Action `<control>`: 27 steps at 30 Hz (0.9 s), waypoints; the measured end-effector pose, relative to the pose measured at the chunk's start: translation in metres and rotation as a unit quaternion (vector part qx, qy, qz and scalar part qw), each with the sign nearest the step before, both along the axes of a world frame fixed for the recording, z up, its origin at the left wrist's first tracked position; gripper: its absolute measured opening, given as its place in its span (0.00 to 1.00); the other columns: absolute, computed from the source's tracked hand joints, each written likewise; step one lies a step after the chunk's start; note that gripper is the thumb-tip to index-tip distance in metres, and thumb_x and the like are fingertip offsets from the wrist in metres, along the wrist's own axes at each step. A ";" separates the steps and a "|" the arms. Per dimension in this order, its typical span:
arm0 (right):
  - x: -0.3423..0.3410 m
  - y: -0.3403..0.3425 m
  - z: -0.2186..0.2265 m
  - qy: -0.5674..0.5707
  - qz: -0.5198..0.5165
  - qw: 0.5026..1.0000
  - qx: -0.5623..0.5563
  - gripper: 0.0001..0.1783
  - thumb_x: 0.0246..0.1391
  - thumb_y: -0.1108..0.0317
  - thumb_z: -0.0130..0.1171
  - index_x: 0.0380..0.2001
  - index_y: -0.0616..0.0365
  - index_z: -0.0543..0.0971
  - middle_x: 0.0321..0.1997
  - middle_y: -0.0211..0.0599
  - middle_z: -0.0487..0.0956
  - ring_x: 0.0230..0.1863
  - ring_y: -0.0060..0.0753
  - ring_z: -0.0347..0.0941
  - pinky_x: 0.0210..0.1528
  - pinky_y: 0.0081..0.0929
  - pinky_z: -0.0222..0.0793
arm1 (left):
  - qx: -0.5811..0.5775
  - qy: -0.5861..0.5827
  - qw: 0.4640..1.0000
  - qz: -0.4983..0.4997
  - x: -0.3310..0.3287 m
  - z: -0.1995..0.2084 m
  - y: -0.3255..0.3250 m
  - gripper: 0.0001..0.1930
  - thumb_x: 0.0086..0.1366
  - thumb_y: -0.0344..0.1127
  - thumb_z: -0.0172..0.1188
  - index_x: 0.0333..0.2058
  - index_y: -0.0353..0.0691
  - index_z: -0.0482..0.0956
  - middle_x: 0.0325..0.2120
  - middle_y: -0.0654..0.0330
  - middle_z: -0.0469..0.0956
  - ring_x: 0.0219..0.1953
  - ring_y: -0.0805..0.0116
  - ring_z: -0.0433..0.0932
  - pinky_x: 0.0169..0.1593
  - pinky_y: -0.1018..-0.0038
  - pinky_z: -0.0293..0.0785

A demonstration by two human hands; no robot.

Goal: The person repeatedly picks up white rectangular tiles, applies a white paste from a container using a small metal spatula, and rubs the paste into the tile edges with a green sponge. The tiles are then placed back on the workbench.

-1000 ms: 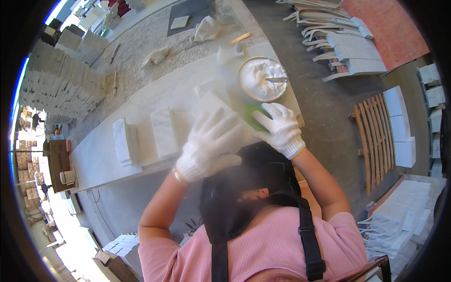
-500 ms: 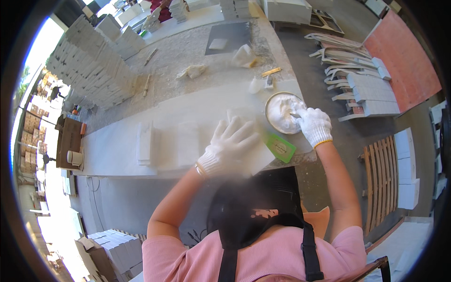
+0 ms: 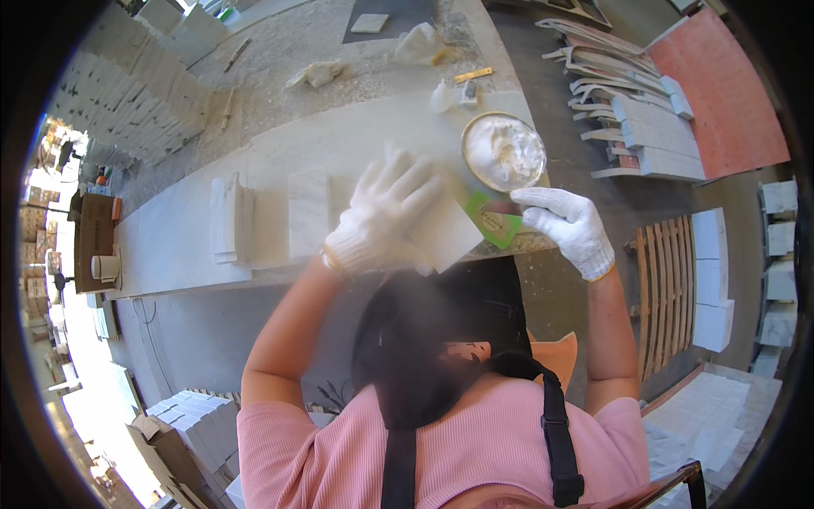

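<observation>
My left hand (image 3: pixel 386 212), in a white knit glove, lies with fingers spread flat over a white tile (image 3: pixel 454 233) at the bench's front edge. My right hand (image 3: pixel 570 229), gloved likewise, is closed in a pinch at the bench's right end. From its fingertips a small, thin tool with a reddish part (image 3: pixel 507 207) reaches over a green card-like sheet (image 3: pixel 493 223); its exact kind is unclear. Just beyond stands a round bowl of white paste (image 3: pixel 507 153). Left of my left hand are a pale tile (image 3: pixel 310 212) and a small stack of white tiles (image 3: pixel 227 222).
A small white bottle (image 3: pixel 442 97) and a yellow-handled tool (image 3: pixel 472 75) lie beyond the bowl. Crumpled cloth (image 3: pixel 317 74) sits farther back. Tall tile stacks (image 3: pixel 136 85) rise at far left. A wooden pallet (image 3: pixel 666 293) stands on the floor at right. Haze blurs the middle.
My right hand has come out of the paste bowl toward me and now holds the small tool over the green sheet. My left hand stays on the tile. The whole view has shifted.
</observation>
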State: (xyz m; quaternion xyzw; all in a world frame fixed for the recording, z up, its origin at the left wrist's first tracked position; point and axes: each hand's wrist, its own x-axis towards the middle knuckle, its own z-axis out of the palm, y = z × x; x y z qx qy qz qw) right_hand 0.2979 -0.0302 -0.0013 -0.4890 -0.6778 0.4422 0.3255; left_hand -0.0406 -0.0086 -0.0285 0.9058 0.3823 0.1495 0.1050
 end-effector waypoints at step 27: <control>-0.053 -0.031 -0.031 -0.097 0.006 0.990 0.099 0.15 0.62 0.74 0.64 0.52 0.56 0.88 0.48 0.44 0.88 0.48 0.41 0.86 0.53 0.33 0.80 | -0.020 0.010 1.000 0.017 0.004 0.000 0.000 0.68 0.37 0.88 0.61 0.70 0.41 0.70 0.74 0.46 0.63 0.78 0.35 0.53 0.75 0.38 0.52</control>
